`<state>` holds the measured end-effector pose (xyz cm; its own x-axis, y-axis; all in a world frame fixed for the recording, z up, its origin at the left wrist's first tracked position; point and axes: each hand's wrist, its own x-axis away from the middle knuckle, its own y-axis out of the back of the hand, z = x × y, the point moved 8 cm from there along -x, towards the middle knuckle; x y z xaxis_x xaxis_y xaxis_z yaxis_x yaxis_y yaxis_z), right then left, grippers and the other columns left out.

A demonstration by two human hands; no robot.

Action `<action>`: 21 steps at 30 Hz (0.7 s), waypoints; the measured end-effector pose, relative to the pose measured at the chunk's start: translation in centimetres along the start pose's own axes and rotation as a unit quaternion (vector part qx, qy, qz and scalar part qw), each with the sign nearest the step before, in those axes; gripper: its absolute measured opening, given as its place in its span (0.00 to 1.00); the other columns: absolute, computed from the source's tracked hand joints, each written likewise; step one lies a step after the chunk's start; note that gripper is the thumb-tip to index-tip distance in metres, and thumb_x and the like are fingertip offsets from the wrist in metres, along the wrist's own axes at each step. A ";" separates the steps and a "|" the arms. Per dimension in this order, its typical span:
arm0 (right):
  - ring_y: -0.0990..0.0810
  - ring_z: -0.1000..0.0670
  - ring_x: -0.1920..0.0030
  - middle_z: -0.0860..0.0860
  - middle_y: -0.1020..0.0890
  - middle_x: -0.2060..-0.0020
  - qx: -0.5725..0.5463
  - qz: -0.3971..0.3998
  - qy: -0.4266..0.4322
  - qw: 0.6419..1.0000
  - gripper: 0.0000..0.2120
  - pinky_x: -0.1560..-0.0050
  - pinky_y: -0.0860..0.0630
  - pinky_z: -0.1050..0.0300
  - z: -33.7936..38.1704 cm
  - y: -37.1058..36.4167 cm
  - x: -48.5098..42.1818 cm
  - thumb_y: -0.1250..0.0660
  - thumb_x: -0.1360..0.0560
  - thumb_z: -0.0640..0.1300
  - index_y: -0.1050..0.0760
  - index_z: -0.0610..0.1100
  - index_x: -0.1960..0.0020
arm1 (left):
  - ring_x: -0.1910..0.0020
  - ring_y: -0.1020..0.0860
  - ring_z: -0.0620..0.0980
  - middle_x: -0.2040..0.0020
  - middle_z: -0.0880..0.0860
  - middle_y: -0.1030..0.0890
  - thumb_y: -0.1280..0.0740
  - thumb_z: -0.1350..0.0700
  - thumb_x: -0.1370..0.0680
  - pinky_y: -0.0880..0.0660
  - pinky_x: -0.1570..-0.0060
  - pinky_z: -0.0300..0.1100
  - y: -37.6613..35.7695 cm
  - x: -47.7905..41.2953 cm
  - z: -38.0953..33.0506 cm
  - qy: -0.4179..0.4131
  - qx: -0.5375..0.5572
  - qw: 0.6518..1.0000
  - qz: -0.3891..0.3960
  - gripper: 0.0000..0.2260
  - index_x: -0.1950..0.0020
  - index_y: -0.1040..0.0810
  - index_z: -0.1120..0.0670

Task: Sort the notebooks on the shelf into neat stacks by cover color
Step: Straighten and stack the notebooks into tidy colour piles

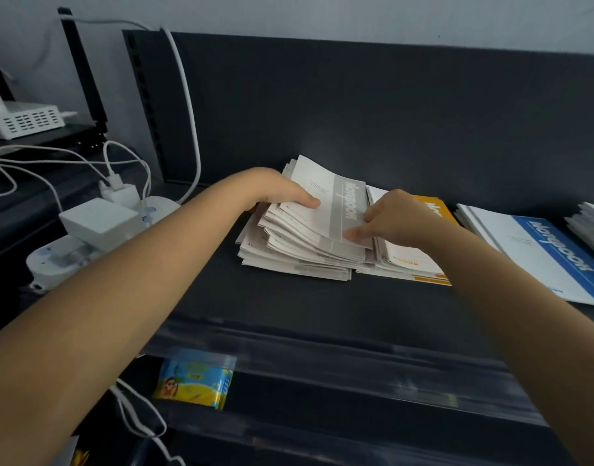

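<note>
My left hand (278, 193) grips the left edge of the top grey notebook (326, 203), thumb flat on its cover and the other fingers tucked out of sight beneath, while my right hand (390, 216) pinches its right edge with curled fingers. It lies tilted on the untidy grey notebook stack (299, 253) on the dark shelf (289, 304). The orange notebook stack (413, 264) is just beside it on the right, and the blue notebook stack (538, 257) lies further right.

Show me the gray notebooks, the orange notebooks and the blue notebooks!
gray notebooks (344, 213): head view, gray band of the top cover.
orange notebooks (435, 205): head view, orange far corner of the top cover.
blue notebooks (558, 253): head view, blue band of the top cover.
</note>
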<state>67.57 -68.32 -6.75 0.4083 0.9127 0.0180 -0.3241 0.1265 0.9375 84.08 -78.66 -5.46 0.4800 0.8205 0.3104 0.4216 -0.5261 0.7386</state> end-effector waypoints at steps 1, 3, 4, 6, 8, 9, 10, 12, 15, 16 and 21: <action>0.26 0.51 0.64 0.49 0.24 0.66 0.001 0.002 -0.001 1.000 0.25 0.66 0.31 0.60 0.1 0.0 0.1 0.29 0.32 0.61 0.20 0.39 0.51 | 0.33 0.28 0.56 0.31 0.56 0.27 0.27 0.39 0.30 0.31 0.32 0.50 0.1 0.0 -0.1 -0.001 -0.005 1.000 -0.004 0.35 0.29 0.29 0.57; 0.26 0.51 0.64 0.48 0.25 0.67 -0.007 0.000 -0.004 1.000 0.24 0.67 0.33 0.60 0.1 0.0 0.3 0.29 0.32 0.61 0.20 0.39 0.53 | 0.31 0.30 0.56 0.29 0.56 0.29 0.27 0.41 0.29 0.33 0.33 0.48 0.2 -0.1 -0.4 -0.007 -0.003 1.000 -0.010 0.36 0.28 0.31 0.57; 0.26 0.51 0.64 0.48 0.25 0.67 -0.012 -0.001 -0.005 1.000 0.23 0.67 0.33 0.59 0.1 0.0 0.3 0.29 0.32 0.60 0.20 0.39 0.54 | 0.30 0.31 0.56 0.28 0.56 0.30 0.26 0.41 0.29 0.35 0.33 0.48 0.3 -0.2 -0.4 -0.006 -0.001 1.000 -0.010 0.36 0.27 0.32 0.57; 0.27 0.51 0.66 0.48 0.28 0.69 -0.008 0.003 -0.007 1.000 0.22 0.68 0.34 0.60 0.3 -0.1 0.5 0.29 0.31 0.60 0.22 0.39 0.58 | 0.32 0.30 0.56 0.29 0.55 0.29 0.26 0.39 0.30 0.33 0.35 0.49 0.4 -0.2 -0.2 0.004 -0.015 1.000 -0.002 0.37 0.28 0.32 0.56; 0.29 0.52 0.67 0.49 0.31 0.71 0.005 0.008 -0.007 1.000 0.21 0.68 0.35 0.61 0.6 0.0 0.7 0.30 0.30 0.59 0.26 0.41 0.63 | 0.40 0.26 0.54 0.37 0.54 0.25 0.28 0.37 0.30 0.29 0.41 0.48 0.5 0.0 -0.2 0.011 -0.045 0.999 0.009 0.36 0.30 0.30 0.56; 0.29 0.52 0.67 0.49 0.31 0.71 0.007 0.010 -0.008 1.000 0.21 0.69 0.36 0.61 0.6 0.0 0.8 0.30 0.30 0.59 0.27 0.41 0.64 | 0.44 0.24 0.54 0.43 0.53 0.24 0.28 0.37 0.30 0.28 0.44 0.47 0.4 0.1 -0.3 0.010 -0.048 0.999 0.013 0.34 0.32 0.28 0.56; 0.29 0.52 0.67 0.49 0.31 0.71 0.006 0.010 -0.009 1.000 0.21 0.69 0.36 0.61 0.6 0.0 0.9 0.30 0.30 0.59 0.27 0.41 0.64 | 0.48 0.23 0.53 0.48 0.52 0.23 0.29 0.37 0.29 0.28 0.47 0.46 0.4 0.1 -0.4 0.003 -0.042 0.999 0.013 0.32 0.34 0.27 0.56; 0.29 0.52 0.67 0.49 0.30 0.71 -0.004 0.008 -0.011 1.000 0.21 0.68 0.35 0.61 0.5 0.1 1.0 0.29 0.30 0.59 0.26 0.40 0.62 | 0.48 0.22 0.53 0.47 0.52 0.21 0.28 0.40 0.28 0.30 0.49 0.43 0.6 0.1 -0.6 -0.017 -0.016 1.000 -0.005 0.28 0.36 0.25 0.57; 0.26 0.51 0.64 0.48 0.26 0.67 -0.024 0.005 -0.014 1.000 0.22 0.65 0.32 0.59 0.4 0.0 1.2 0.29 0.31 0.58 0.22 0.38 0.54 | 0.51 0.18 0.52 0.45 0.55 0.17 0.26 0.50 0.27 0.23 0.52 0.43 -0.3 0.4 -0.4 -0.035 0.106 0.993 0.024 0.20 0.39 0.22 0.58; 0.25 0.50 0.62 0.48 0.25 0.66 -0.027 0.008 -0.013 1.000 0.23 0.63 0.31 0.58 0.5 -0.1 1.2 0.29 0.30 0.58 0.22 0.38 0.52 | 0.55 0.17 0.52 0.47 0.57 0.16 0.27 0.55 0.26 0.20 0.55 0.44 -0.6 0.6 -0.3 -0.034 0.174 0.983 0.037 0.18 0.39 0.23 0.59; 0.24 0.48 0.51 0.47 0.21 0.48 -0.082 0.026 -0.004 0.996 0.24 0.50 0.29 0.55 1.2 0.6 2.3 0.32 0.27 0.58 0.22 0.38 0.42 | 0.69 0.17 0.51 0.60 0.58 0.17 0.31 0.67 0.26 0.21 0.71 0.41 0.2 0.6 -0.1 -0.037 0.317 0.947 0.020 0.07 0.48 0.24 0.62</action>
<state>69.33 -66.59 -5.69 0.3938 0.9166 0.0686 -0.4796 0.1412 0.8660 84.37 -78.20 -5.05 0.5477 0.7916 0.2708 0.7684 -0.6040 0.2115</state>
